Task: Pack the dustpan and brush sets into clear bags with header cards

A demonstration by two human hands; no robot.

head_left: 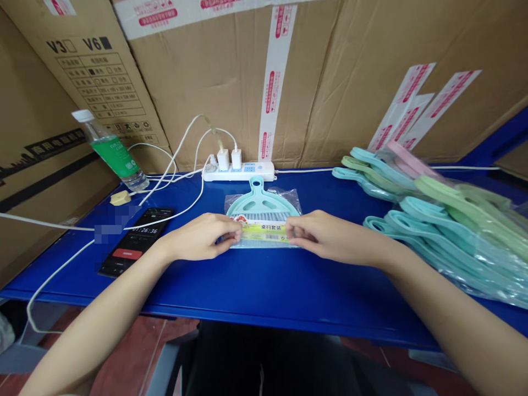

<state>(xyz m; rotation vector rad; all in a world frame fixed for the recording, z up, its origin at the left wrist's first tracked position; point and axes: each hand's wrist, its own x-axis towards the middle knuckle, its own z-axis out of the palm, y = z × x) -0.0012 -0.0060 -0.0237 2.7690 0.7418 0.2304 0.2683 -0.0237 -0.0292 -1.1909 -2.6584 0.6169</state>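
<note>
A light-blue dustpan and brush set (264,204) lies flat on the blue table, handle pointing away from me, with clear plastic wrap (291,197) around it. Across its near part runs a yellow paper label (266,230) with printed characters and a barcode. My left hand (212,236) is closed at the label's left end, fingers curled and pinching there. At the right end, my right hand (315,235) pinches it the same way. My fingertips partly cover both ends, so whether they also grip the wrap is hidden.
Several wrapped dustpan sets (445,220) in blue, green and pink are piled at the right. A power strip (247,171) with chargers stands behind. On the left are a water bottle (113,157), a phone (138,242) and loose white cables. Cardboard boxes (231,82) wall the back.
</note>
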